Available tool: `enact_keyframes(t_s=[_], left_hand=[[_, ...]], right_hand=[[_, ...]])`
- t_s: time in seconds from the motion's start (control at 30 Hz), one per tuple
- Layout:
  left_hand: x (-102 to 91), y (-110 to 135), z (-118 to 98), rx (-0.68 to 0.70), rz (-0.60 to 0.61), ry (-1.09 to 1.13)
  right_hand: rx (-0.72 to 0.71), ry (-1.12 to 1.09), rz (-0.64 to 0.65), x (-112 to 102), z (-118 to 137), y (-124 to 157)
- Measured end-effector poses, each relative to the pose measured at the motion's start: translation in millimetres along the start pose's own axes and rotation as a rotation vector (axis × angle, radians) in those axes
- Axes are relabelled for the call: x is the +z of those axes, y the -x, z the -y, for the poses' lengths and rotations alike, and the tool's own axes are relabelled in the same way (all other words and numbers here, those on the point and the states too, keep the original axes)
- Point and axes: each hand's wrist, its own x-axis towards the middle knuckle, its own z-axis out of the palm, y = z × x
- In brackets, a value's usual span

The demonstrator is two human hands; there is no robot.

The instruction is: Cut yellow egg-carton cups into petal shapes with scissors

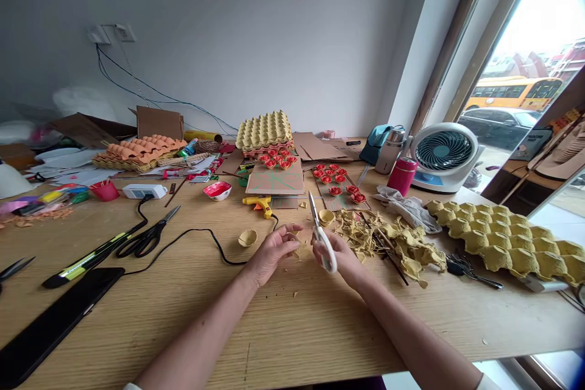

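My right hand (339,256) is closed around the white handles of a pair of scissors (314,210), whose blades point up and away from me. To its left, my left hand (274,253) has its thumb and fingers bent together on a small piece of yellow egg carton (300,248), partly hidden by the fingers. One cut egg-carton cup (247,238) lies left of my hands, and another cup (326,217) sits just beyond the scissors. Torn carton scraps (365,234) are heaped to the right of my right hand.
A yellow glue gun (260,204) lies ahead, its cord crossing left. Red paper flowers (336,180) stand at the back. Black scissors (144,241) and a utility knife (91,261) lie left. An egg tray (507,237), pink can (402,177) and fan (443,158) stand right.
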Motion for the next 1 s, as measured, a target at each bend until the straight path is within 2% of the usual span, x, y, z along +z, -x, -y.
enact_keyframes(t_s=[0.2,0.37,0.53,0.67,0.87,1.0], left_hand=[[-4.7,-2.1,-4.0,0.033,-0.028,0.198],[-1.6,-0.8,-5.7,0.001,-0.006,0.194],[-0.5,-0.9,-3.0,-0.014,0.001,0.135],[-2.3,-3.0,0.4,0.004,-0.054,0.104],[-6.4,-9.3,3.9,0.083,-0.218,0.086],[-8.3,-12.2,5.6,0.143,-0.281,0.072]], right_hand=[[0.139,-0.122,0.198,-0.9,0.0,1.1],[0.200,-0.153,0.257,2.6,0.6,1.8],[0.165,-0.122,0.195,1.4,-0.3,-0.5],[0.107,-0.015,0.093,-0.2,0.3,-0.7],[0.065,0.313,0.002,2.8,6.0,4.3],[-0.031,0.606,-0.060,4.5,7.4,6.6]])
